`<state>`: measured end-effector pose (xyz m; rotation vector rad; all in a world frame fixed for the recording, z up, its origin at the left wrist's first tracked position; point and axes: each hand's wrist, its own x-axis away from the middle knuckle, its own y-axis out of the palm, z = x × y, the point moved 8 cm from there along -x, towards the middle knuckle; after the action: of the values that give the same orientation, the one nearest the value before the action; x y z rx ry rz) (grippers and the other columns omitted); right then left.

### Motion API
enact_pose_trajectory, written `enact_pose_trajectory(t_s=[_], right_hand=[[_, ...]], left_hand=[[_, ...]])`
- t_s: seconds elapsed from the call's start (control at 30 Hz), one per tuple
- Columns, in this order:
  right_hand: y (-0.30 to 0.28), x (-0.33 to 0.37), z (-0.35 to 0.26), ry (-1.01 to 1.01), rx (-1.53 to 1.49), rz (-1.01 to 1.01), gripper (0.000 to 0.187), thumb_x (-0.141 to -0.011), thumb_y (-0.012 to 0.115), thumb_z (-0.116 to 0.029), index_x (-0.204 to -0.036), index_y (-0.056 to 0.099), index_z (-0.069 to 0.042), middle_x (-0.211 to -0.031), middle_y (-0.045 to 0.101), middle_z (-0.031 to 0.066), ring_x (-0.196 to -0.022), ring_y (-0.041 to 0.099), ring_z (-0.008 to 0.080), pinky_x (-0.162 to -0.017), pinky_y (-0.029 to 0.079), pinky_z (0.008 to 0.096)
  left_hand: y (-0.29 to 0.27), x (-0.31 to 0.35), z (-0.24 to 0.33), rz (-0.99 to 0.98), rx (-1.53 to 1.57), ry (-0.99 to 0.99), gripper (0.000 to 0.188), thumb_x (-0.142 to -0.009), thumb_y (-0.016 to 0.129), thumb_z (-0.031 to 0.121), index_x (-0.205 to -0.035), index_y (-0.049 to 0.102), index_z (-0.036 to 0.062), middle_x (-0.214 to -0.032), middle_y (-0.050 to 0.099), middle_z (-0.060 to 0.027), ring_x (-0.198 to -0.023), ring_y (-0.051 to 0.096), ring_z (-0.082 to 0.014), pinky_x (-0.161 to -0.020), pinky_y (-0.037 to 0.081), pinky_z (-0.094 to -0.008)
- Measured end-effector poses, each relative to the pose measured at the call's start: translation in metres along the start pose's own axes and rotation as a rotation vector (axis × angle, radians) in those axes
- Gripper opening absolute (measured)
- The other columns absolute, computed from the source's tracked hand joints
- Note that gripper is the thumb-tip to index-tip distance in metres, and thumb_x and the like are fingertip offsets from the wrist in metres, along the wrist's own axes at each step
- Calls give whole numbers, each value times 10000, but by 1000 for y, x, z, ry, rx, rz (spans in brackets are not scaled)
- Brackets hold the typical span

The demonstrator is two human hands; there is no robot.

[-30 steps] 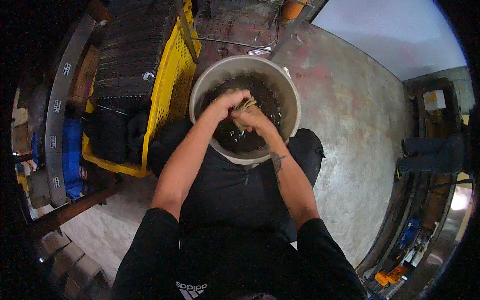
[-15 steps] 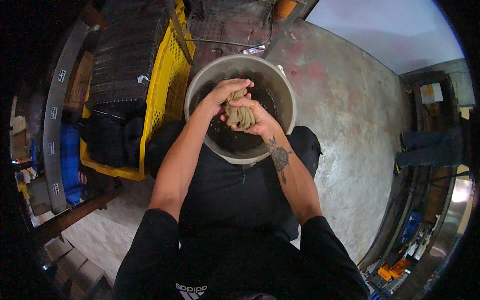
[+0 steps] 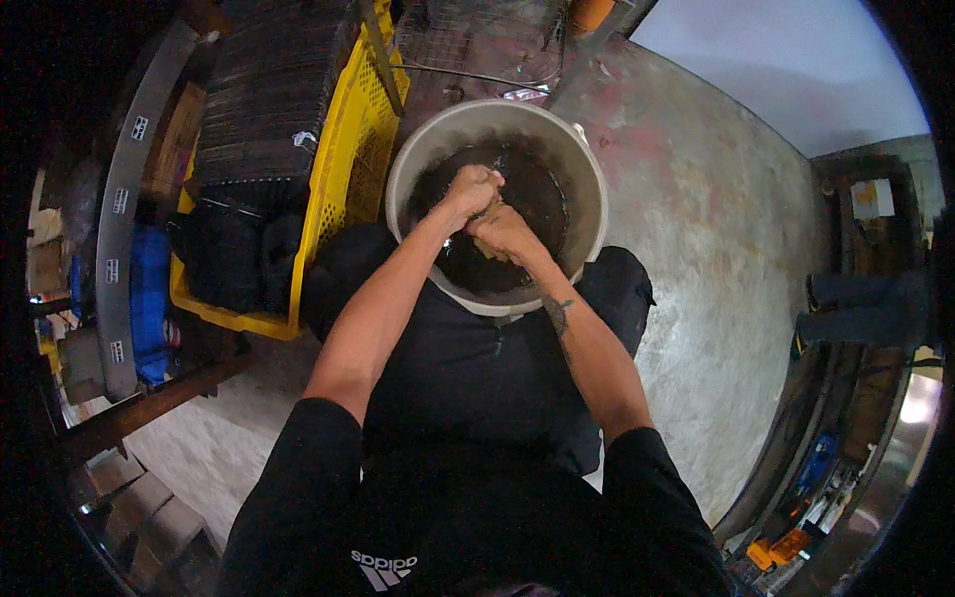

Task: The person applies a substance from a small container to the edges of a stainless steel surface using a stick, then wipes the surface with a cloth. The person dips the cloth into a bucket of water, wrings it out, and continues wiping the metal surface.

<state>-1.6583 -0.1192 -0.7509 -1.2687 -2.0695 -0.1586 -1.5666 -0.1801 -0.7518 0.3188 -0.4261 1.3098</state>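
Between my knees stands a round beige bucket (image 3: 594,199) with dark, murky water (image 3: 542,179) inside. Both my hands are over the water, within the rim, closed on a wet tan cloth (image 3: 489,249). My left hand (image 3: 472,191) makes a fist around its upper end. Just below and to the right, my right hand (image 3: 505,233) grips the other end, its knuckles facing up. Most of the cloth is hidden by my fingers; a bit shows between the hands and under the right one.
A yellow perforated crate (image 3: 343,149) full of dark stacked sheets and black cloth stands close on the left. A metal rack (image 3: 477,50) lies beyond the bucket. Concrete floor (image 3: 696,249) stretches to the right, where another person's legs (image 3: 860,308) show beside shelving.
My hands have gone from cupping the bunched cloth to gripping it in two fists, one above the other. Less of the cloth shows now. The whole view has shifted slightly.
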Motion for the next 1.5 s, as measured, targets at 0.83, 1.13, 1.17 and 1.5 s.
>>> enact_pose_trajectory(t_s=[0.83, 1.13, 1.17, 1.5], right_hand=[[-20, 63, -71, -148, -1051, -499, 296, -951, 729, -271, -1095, 688, -16, -880, 731, 113, -615, 630, 185, -586, 531, 342], [13, 58, -69, 59, -1200, -713, 197, -992, 758, -197, -992, 612, -64, -763, 615, 57, -509, 494, 75, -384, 388, 223], [13, 50, -57, 97, -1093, -569, 243, -996, 755, -202, -910, 547, -111, -694, 487, -8, -468, 393, 34, -350, 301, 215], [3, 14, -12, 62, -391, -15, 178, -943, 720, -178, -853, 630, -54, -707, 628, 95, -503, 550, 173, -397, 391, 338]], left_hand=[[27, 61, 116, -670, 599, 181, 550, -1085, 670, 431, -1458, 611, 32, -1399, 694, -175, -1252, 689, -246, -1090, 548, -417], [15, 39, 94, -404, 209, 204, 340, -1105, 682, 346, -1267, 714, 49, -841, 615, 21, -722, 602, -72, -683, 540, -253], [14, 37, 89, -368, 195, 183, 337, -1107, 679, 349, -1263, 718, 53, -832, 603, 25, -712, 587, -74, -675, 533, -255], [3, 12, 36, 80, 81, 78, 219, -1130, 597, 225, -1138, 703, 34, -817, 607, -32, -636, 585, -134, -611, 541, -330]])
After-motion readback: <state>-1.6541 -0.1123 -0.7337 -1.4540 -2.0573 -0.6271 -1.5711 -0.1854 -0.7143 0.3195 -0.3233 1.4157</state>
